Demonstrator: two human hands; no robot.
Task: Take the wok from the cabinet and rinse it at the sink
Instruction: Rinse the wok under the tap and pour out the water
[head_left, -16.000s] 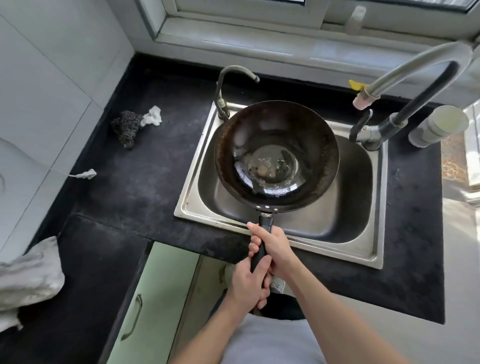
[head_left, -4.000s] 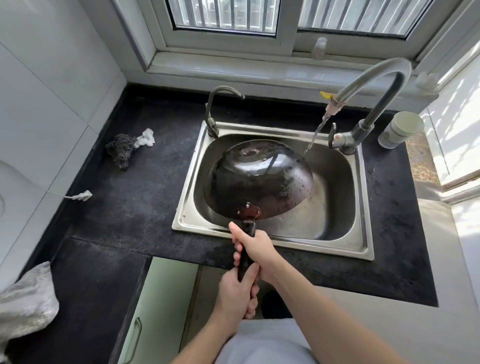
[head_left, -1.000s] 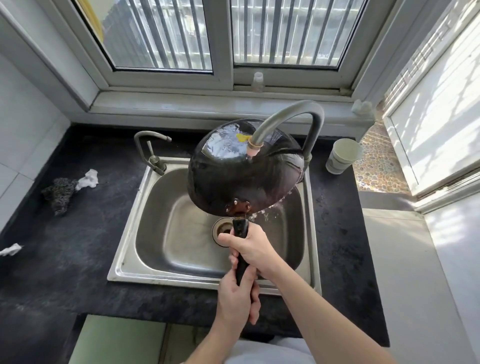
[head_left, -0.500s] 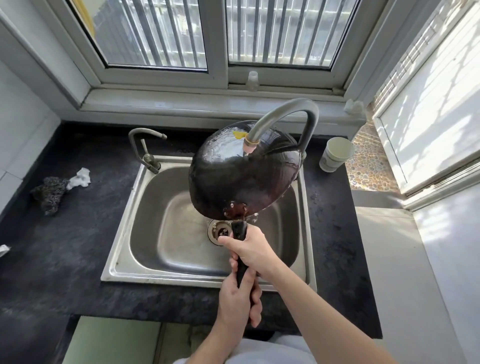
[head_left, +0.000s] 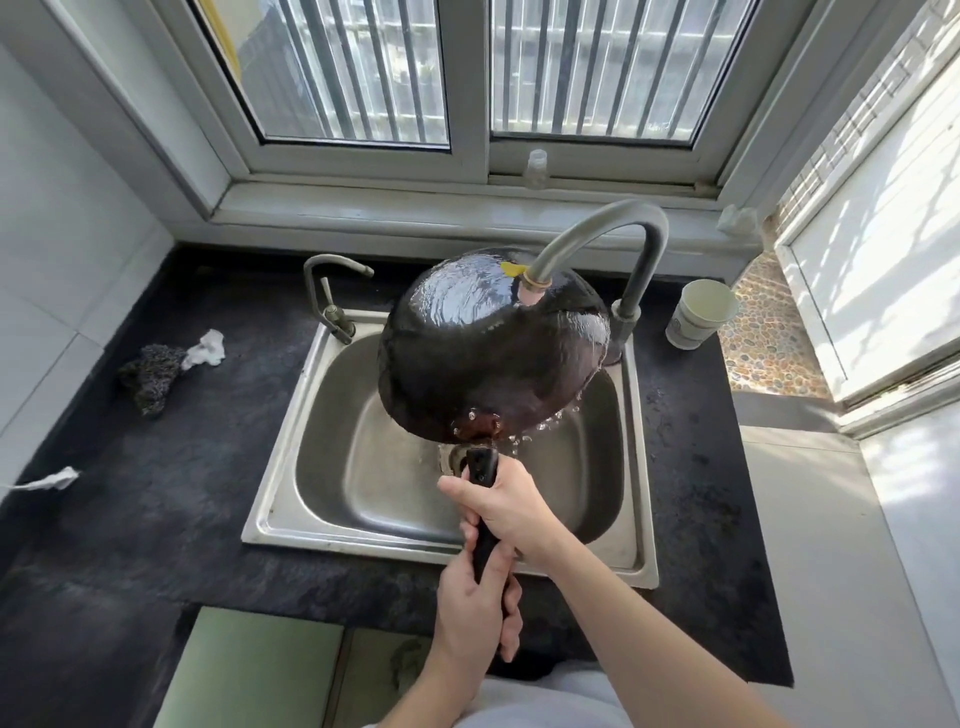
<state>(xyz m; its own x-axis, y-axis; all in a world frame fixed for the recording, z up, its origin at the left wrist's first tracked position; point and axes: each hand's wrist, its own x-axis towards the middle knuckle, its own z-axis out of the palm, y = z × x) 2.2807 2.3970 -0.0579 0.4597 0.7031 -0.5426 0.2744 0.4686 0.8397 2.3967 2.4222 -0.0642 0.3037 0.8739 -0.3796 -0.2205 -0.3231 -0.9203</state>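
Step in hand: rinsing the outer surface. The wok (head_left: 488, 358) is held inverted and tilted above the sink (head_left: 275, 483), its underside directly under the nozzle of the tall faucet (head_left: 597, 228). Water sheets over the dome and drips off the lower rim into the basin. 2 hands grip the black handle (head_left: 480, 467) with fingers curled fully round it: the right hand (head_left: 511, 512) nearer the bowl, the left hand (head_left: 475, 618) behind it. Judged next move: rotate the wok to drain, which calls for a firm hold on a wet handle.

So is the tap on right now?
On. Water sheets over the upturned wok under the tap and drips off its rim into the sink.
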